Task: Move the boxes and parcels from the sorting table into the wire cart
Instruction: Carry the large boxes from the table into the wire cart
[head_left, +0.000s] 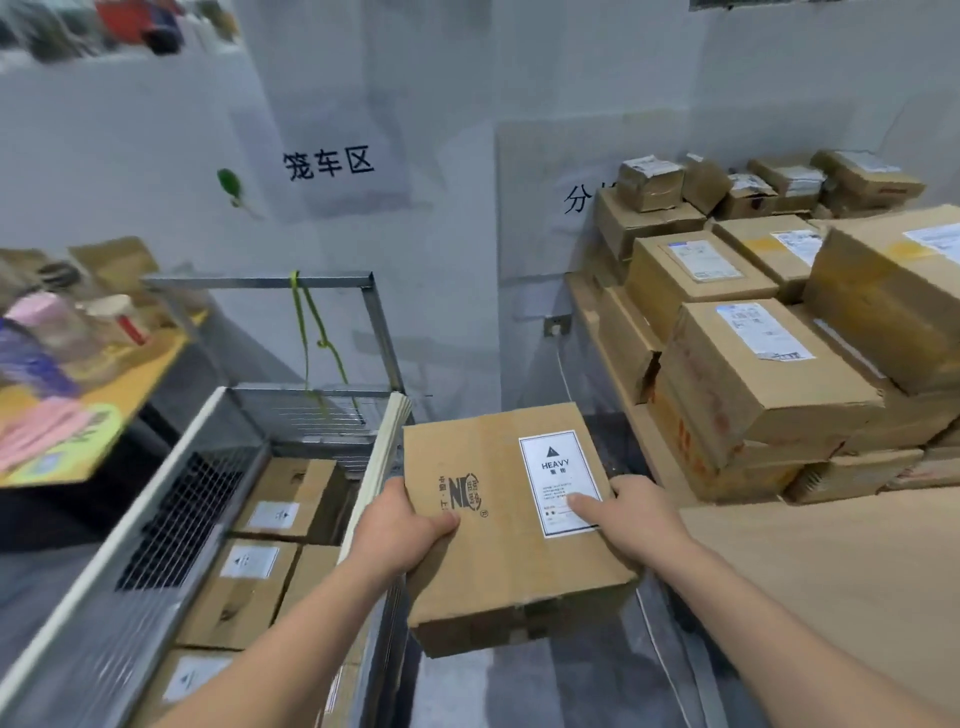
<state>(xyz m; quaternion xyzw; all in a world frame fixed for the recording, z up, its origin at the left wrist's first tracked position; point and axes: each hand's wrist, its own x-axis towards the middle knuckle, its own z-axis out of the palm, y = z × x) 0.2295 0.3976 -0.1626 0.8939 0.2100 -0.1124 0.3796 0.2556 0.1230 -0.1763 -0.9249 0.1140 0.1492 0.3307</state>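
Observation:
I hold a brown cardboard box (498, 551) with a white HEAVY label in the air between the cart and the table. My left hand (400, 530) grips its left edge, thumb on top. My right hand (631, 514) grips its right edge, thumb on the label. The wire cart (171, 525) stands at the lower left, just left of the box, and holds several labelled brown boxes (249, 582). The sorting table (831, 571) at the right carries a stack of several cardboard boxes and parcels (769, 364).
A dark shelf with a yellow board (78, 395) and coloured items stands at the far left. A green cord (317, 338) hangs from the cart's metal frame. White walls with printed signs stand behind. Grey floor shows between cart and table.

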